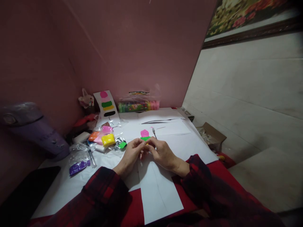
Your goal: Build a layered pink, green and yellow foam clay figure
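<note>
My left hand (132, 154) and my right hand (163, 154) meet over a long white paper strip (157, 192). Both are closed, thumbs and fingertips pinching a small bit of yellow modelling clay (148, 144), mostly hidden by the fingers. Just beyond the fingertips, a round pink clay patch (145, 133) and a textured green clay patch (145, 138) lie on the strip. A metal fork (154, 132) rests beside them, tines pointing away, its handle end running behind my right hand.
Clay packets, including a yellow one (108, 139) and a purple one (79, 168), lie left. A painted card (107, 107) leans behind them, near a bag of coloured tubes (139, 106). A purple bottle (35, 132) stands far left; a cardboard box (214, 134) sits right.
</note>
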The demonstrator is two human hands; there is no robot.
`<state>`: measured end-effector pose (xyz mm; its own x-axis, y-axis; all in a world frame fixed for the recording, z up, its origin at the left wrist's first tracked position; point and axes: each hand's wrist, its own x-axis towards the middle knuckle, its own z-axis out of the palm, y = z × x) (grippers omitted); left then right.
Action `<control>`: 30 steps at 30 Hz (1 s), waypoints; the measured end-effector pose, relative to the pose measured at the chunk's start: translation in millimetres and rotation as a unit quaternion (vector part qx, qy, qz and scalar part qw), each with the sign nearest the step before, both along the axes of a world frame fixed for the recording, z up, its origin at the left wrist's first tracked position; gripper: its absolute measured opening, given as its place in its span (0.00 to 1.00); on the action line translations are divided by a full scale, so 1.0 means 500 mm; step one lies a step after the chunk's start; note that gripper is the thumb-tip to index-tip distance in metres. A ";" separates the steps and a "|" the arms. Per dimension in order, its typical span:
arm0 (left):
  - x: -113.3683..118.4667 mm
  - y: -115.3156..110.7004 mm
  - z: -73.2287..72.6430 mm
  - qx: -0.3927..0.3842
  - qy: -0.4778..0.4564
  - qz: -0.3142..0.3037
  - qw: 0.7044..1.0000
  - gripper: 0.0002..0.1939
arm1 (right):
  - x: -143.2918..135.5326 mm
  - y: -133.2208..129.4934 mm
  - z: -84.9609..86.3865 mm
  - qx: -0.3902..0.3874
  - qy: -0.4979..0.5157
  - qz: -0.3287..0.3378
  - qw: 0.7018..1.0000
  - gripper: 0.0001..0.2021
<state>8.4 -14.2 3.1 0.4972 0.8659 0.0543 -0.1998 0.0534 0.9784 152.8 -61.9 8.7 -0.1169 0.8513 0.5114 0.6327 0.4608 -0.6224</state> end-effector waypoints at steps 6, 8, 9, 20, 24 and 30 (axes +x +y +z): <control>-0.001 0.004 -0.007 0.006 0.001 -0.008 1.000 0.16 | 0.001 0.001 -0.002 0.003 -0.004 0.001 1.000 0.04; 0.000 0.005 -0.009 0.002 0.000 -0.006 1.000 0.16 | 0.001 0.001 -0.002 0.006 -0.004 0.001 1.000 0.04; 0.000 0.005 -0.010 0.000 -0.001 -0.005 1.000 0.16 | 0.001 0.001 -0.002 0.006 -0.004 0.000 1.000 0.04; -0.002 -0.001 0.002 -0.003 -0.007 -0.003 1.000 0.14 | -0.002 0.001 -0.001 0.024 0.009 -0.022 0.999 0.04; 0.000 0.000 0.002 -0.003 -0.026 0.006 1.000 0.12 | -0.004 0.001 0.002 0.034 0.032 -0.024 0.999 0.05; 0.003 0.000 0.003 0.009 -0.037 0.033 0.999 0.12 | -0.006 0.001 0.004 0.033 0.076 -0.023 0.996 0.06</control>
<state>10.0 -14.2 4.7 0.4328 0.8954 0.1046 -0.2738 0.0200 0.9616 149.8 -61.2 10.7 0.0048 0.8183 0.5748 0.5547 0.4761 -0.6824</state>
